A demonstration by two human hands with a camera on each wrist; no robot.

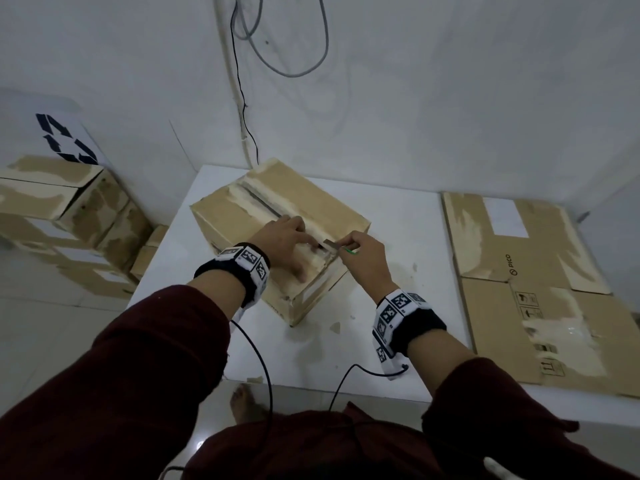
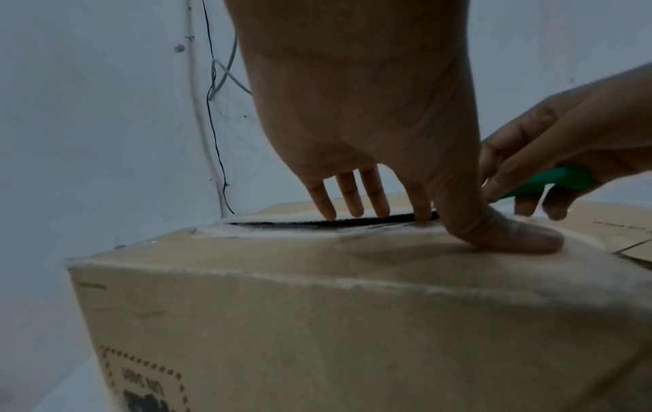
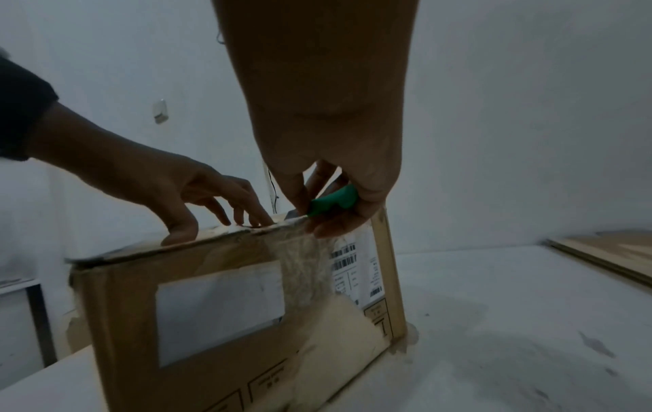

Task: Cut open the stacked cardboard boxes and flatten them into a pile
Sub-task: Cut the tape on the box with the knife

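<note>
Cardboard fills the middle of the white worktop (image 1: 398, 216): 1 box (image 1: 242, 209) stands closed there, set at a slant to me, its taped top seam (image 1: 263, 206) running from the far left corner down toward my near right. My left hand (image 1: 287, 244) lies spread on the top, fingers straight, the fingertips (image 2: 383, 213) at the lip of the dark slit where the seam already gapes, the thumb pressed flat on the flap nearer me. My right hand (image 1: 363, 261) has its grip clamped on a green-handled cutter (image 3: 331, 202), blade (image 1: 330, 244) laid at the near end of that seam, just beside my left thumb. So the uncut stretch, as I judge it, is the short bit of tape at the near edge and over the end face, and the stroke has to follow the seam's long axis toward me and off the edge; the right hand is the nearer one to it, and the left thumb sits close enough to the blade that I would shift it first. To my right lie flattened sheets (image 1: 519, 265), at least 2, though I cannot tell how many are layered beneath. On my left stand the waiting boxes (image 1: 69, 216); I count about 4 in the stack, partly hidden. By that count the job looks less than half done.
</note>
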